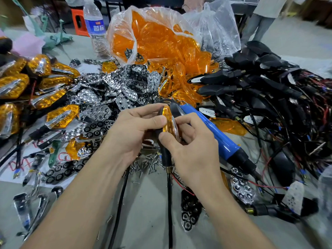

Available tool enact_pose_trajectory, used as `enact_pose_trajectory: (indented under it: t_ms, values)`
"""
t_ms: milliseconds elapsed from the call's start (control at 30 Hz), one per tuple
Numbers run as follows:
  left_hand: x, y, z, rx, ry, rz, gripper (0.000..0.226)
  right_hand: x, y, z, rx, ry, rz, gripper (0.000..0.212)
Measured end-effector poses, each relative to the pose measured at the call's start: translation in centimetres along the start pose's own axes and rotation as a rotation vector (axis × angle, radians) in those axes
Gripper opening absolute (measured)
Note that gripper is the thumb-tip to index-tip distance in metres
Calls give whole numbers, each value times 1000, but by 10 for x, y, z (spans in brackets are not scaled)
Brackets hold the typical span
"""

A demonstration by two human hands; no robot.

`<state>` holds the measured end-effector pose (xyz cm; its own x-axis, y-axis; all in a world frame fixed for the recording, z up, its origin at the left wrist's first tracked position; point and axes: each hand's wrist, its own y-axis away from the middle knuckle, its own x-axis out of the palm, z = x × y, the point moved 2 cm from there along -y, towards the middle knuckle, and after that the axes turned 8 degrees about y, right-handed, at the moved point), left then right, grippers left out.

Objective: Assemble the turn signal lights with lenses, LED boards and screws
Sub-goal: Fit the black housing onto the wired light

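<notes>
Left hand [136, 130] and right hand [195, 150] pinched one glossy amber-lensed black turn signal [166, 121]; one blue cylindrical screwdriver [218, 136] at 3 o'clock.

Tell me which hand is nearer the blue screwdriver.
Right. The right hand sits just beside the blue screwdriver; the left hand is farther off, across the turn signal light both hold.

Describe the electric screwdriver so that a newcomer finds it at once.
Find the big clear bag of orange lenses at the back. Below it, the right hand pinches a turn signal light; the screwdriver slants behind that hand. It alone is bright blue.
</notes>
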<state>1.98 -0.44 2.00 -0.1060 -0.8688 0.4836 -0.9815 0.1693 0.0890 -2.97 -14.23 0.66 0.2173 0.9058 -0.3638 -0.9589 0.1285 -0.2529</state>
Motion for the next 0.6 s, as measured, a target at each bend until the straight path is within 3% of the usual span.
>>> enact_pose_trajectory:
  t_ms: [100, 200, 300, 433, 600]
  values:
    - [1, 2, 1, 51, -29, -16, 36, -2, -4, 0, 15, -77, 44, 25]
    - [3, 3, 2, 90, -59, -19, 40, -3, -6, 0, 22, -157, 61, 47]
    - [4, 4, 1, 102, -58, -21, 38, -2, -4, -3, 39, -224, 30, 53]
    - [5, 7, -1, 93, -69, 10, 34, -1, 1, -1, 10, -168, -32, 63]
    - [11, 8, 1, 178, -174, 8, 38, -1, 0, -4, 9, -179, -96, 54]
